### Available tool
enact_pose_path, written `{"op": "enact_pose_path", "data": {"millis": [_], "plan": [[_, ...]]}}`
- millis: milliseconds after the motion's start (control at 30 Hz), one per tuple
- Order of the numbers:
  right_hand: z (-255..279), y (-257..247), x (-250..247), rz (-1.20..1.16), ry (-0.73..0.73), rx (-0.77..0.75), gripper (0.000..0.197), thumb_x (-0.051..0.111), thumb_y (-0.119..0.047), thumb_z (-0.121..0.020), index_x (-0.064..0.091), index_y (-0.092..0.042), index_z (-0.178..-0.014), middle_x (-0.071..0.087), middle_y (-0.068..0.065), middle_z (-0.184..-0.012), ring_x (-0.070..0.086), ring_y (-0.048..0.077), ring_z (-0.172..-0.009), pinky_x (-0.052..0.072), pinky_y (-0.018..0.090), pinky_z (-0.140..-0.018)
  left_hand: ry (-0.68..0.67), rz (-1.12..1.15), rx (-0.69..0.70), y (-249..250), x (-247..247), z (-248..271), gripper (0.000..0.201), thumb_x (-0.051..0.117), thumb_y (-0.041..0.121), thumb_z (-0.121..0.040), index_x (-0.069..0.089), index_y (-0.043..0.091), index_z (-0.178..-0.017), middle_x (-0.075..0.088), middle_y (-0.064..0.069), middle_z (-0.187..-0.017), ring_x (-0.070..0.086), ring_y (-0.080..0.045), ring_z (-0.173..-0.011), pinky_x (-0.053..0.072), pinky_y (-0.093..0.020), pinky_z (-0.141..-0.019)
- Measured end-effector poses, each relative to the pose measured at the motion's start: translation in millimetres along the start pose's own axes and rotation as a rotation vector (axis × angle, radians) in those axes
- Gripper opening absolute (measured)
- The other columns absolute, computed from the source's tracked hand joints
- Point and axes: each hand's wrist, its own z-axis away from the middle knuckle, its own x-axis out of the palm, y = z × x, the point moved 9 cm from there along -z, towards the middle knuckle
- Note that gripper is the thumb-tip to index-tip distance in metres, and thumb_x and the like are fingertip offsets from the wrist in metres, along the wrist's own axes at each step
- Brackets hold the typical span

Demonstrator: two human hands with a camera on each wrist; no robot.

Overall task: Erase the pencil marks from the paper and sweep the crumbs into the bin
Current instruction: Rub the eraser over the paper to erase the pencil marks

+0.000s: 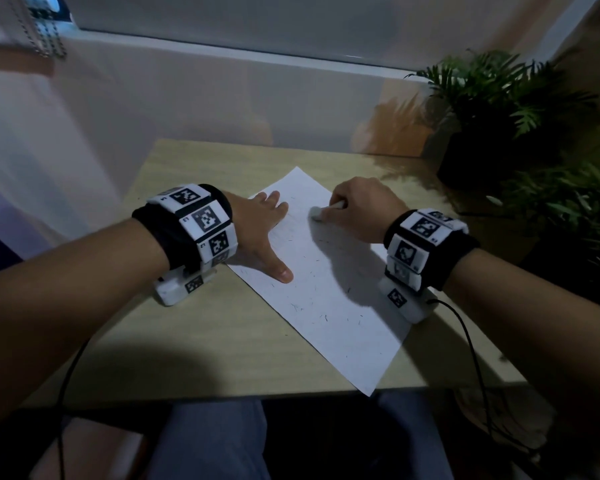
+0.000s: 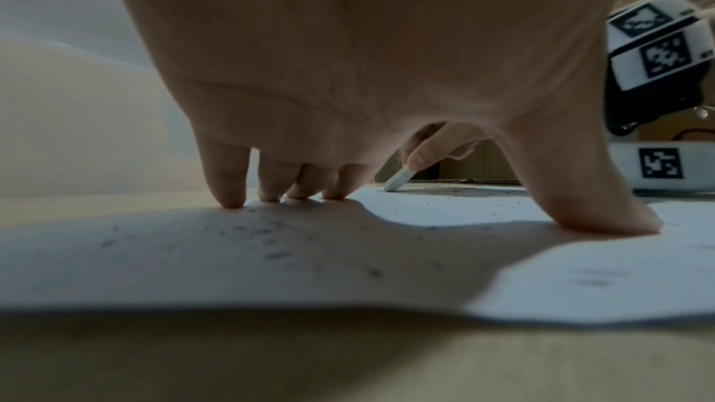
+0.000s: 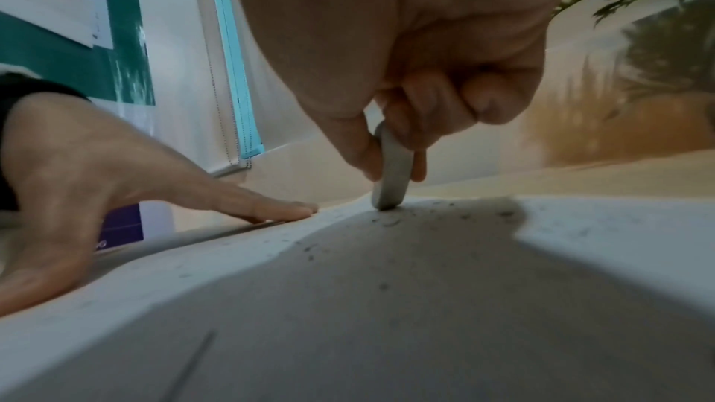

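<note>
1. Nearest the person, at the front edge of the wooden table, the paper is lying flat and skewed, one corner reaching the table edge, with dark crumbs lying scattered over it.
2. Further in, the left hand is pressing down on the sheet's left side with fingers straight and spread, thumb splayed toward the person, gripping nothing.
3. Beyond that, the right hand is pinching a pale eraser between thumb and curled fingers, holding it on edge with its lower end touching the paper near the far corner; fresh crumbs are lying beside the tip.
4. Judging by its look, the sheet is thin, light and prone to creasing or sliding, so flat pressure close to the rubbing spot seems wise; the eraser looks small and slightly soft, best held low on its broad faces.
5. Farthest back, a potted plant is standing at the table's right corner; no bin is showing.
</note>
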Motion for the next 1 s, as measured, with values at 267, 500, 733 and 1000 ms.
{"op": "enact_pose_path", "data": {"millis": [267,500,733,1000], "plan": [[4.9,-16.4,6.8,0.020,-0.009,-0.122,0.039,0.062,-0.057,-0.089,0.070,-0.019,-0.083,0.067,0.000,-0.080,0.060,0.020,-0.073,0.042,0.031,-0.061,0.004,-0.024,-0.015,1.4,-1.7,3.1,0.156,0.042,0.101,-0.042,-0.020,0.018,-0.158,-0.027,-0.002,-0.166,-0.017,-0.020,-0.155,0.005,-0.049,-0.127],[-2.8,1.2,-1.8,0.068,0.018,-0.035,0.044,0.061,-0.059,-0.088,0.068,-0.017,-0.076,0.067,0.004,-0.077,0.060,0.024,-0.071,0.045,0.032,-0.060,-0.009,-0.001,-0.024,0.9,0.2,2.6,0.157,0.044,0.101,-0.040,-0.022,0.022,-0.158,-0.028,-0.001,-0.165,-0.019,-0.019,-0.154,0.005,-0.050,-0.127],[-1.8,4.9,-5.3,0.002,0.005,-0.005,0.041,0.066,-0.059,-0.084,0.065,-0.020,-0.072,0.066,0.000,-0.075,0.060,0.019,-0.072,0.041,0.030,-0.059,0.007,-0.021,-0.026,1.7,-0.8,5.1,0.147,0.050,0.098,-0.054,-0.021,0.022,-0.158,-0.027,0.000,-0.165,-0.017,-0.019,-0.155,0.004,-0.049,-0.127],[6.3,-16.2,6.0,0.009,0.002,-0.116,0.039,0.060,-0.062,-0.085,0.062,-0.023,-0.080,0.062,-0.004,-0.079,0.057,0.020,-0.074,0.045,0.033,-0.063,-0.004,-0.005,-0.021,4.4,-2.8,8.0,0.154,0.043,0.098,-0.041,-0.020,0.021,-0.158,-0.027,-0.001,-0.166,-0.017,-0.019,-0.155,0.004,-0.048,-0.127]]}}
